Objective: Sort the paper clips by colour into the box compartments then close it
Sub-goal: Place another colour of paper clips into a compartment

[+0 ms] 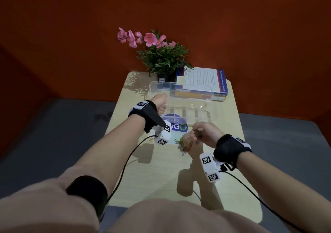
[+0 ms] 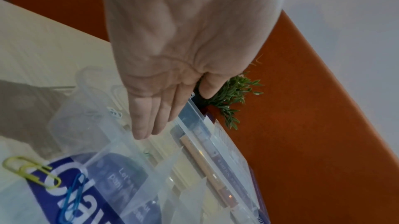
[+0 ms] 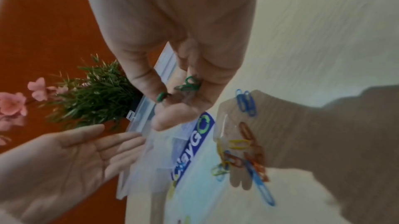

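A clear compartment box (image 1: pixel 204 114) lies open mid-table, its lid (image 1: pixel 179 89) tilted back. My left hand (image 1: pixel 159 100) hovers at the box's left end with straight fingers (image 2: pixel 146 125) above the compartments and holds nothing. One compartment holds a white clip (image 2: pixel 114 112), another a green clip (image 2: pixel 148 154). My right hand (image 1: pixel 198 130) is just in front of the box and holds several green paper clips (image 3: pixel 187 84), one pinched at the thumb tip. A mixed pile of coloured clips (image 1: pixel 184 145) lies on the table below it, seen closer in the right wrist view (image 3: pixel 244 151).
A yellow clip (image 2: pixel 30 171) and a blue clip (image 2: pixel 71 198) lie loose in front of the box on a blue-and-white sticker (image 1: pixel 177 125). A potted plant with pink flowers (image 1: pixel 161 53) and stacked books (image 1: pixel 202 82) stand behind the box. The table is small, with edges close on both sides.
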### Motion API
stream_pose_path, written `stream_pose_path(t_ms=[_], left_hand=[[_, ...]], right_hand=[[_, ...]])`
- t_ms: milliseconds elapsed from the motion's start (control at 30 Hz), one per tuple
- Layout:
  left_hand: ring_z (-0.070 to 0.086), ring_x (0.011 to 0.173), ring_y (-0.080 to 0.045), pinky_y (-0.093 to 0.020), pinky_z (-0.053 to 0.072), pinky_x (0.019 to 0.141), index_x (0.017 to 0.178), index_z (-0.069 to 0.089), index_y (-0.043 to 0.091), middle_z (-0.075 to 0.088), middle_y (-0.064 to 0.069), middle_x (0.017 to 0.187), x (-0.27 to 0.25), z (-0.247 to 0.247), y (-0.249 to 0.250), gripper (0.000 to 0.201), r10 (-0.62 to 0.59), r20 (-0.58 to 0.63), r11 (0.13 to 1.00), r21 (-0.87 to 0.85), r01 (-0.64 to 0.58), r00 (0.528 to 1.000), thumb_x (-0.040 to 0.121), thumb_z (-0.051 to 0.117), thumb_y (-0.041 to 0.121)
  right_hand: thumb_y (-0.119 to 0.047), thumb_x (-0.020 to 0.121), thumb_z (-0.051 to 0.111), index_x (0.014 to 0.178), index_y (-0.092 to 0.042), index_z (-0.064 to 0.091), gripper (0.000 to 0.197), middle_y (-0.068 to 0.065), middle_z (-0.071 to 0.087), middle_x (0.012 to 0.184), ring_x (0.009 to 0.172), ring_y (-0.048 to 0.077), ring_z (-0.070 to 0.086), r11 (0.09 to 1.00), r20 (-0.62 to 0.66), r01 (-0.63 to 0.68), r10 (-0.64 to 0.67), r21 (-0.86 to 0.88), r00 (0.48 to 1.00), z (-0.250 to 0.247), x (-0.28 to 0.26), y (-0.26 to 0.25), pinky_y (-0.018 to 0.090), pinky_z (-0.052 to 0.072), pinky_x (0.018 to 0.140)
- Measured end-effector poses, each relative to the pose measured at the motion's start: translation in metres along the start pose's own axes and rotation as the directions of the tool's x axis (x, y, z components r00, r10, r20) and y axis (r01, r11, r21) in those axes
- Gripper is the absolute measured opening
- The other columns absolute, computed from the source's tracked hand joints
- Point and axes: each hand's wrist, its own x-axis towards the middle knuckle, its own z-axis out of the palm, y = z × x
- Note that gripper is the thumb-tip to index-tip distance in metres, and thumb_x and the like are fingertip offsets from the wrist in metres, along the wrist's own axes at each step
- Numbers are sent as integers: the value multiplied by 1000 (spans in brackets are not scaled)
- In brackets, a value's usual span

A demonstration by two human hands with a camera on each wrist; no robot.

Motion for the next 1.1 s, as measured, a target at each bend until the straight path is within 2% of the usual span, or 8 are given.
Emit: stream_pose_path(t_ms=[67,200,433,567,700,800,900,1100], left_hand=[[43,63,-20,-28,40,61,92,48,10,43,-7,75,-13,-5,0,33,19,8,999,-29,-19,1000,102,29,35],[57,104,-24,-36,46,97,124,55,2,59,-11,112,-33,-31,-17,39,214,-133,975,-36,-220,968,103,35,27],[55,84,-20,-33,43,72,87,64,14,63,-7,93,-45,-62,-90,27,260,-279,965,92,-244,924,100,41,21],[58,80,-21,-31,47,75,88,68,13,63,-4,83,-45,-57,-116,16,270,-243,935,296,-194,932,94,53,16],[67,93,-26,-33,53,84,92,70,16,71,-8,95,-43,-38,-121,14,314,-229,836,526,-155,921,85,58,12],[66,98,-26,-32,52,86,94,71,14,71,-6,101,-38,-27,-116,21,391,-221,763,621,-180,894,83,55,8],[60,110,-27,-34,48,95,114,68,12,65,-9,115,-25,-21,-111,30,510,-74,572,773,-274,857,88,53,8],[54,116,-30,-41,47,99,126,61,12,58,-11,125,-12,-14,-102,34,437,105,253,939,-234,893,94,51,12]], right_hand=[[4,88,35,87,-1,49,15,12,48,67,51,21,52,1000,25,5,-5,30,1000,5,5,-13,27,47,49],[9,91,21,84,1,50,30,14,49,75,65,24,52,999,37,32,-32,14,999,23,22,-42,31,48,58],[-7,96,36,124,-3,43,29,14,43,98,88,31,50,1000,65,11,-11,-11,998,66,56,-77,38,47,80],[-8,95,39,119,0,52,29,11,50,100,97,31,54,969,56,128,-119,-210,991,73,52,-75,39,48,87],[3,91,42,86,-2,59,18,11,57,75,67,23,57,914,128,208,-174,-349,976,70,31,-51,31,54,66],[-6,91,46,88,-3,63,18,10,62,76,67,23,57,618,132,225,-192,-753,972,65,24,-25,32,53,66],[-4,89,42,101,-6,67,28,12,66,103,90,29,61,252,111,188,-289,-949,951,54,25,-2,31,47,76],[-5,89,42,113,-14,66,35,9,57,120,109,30,56,52,238,276,-372,-960,897,44,34,23,39,48,88]])
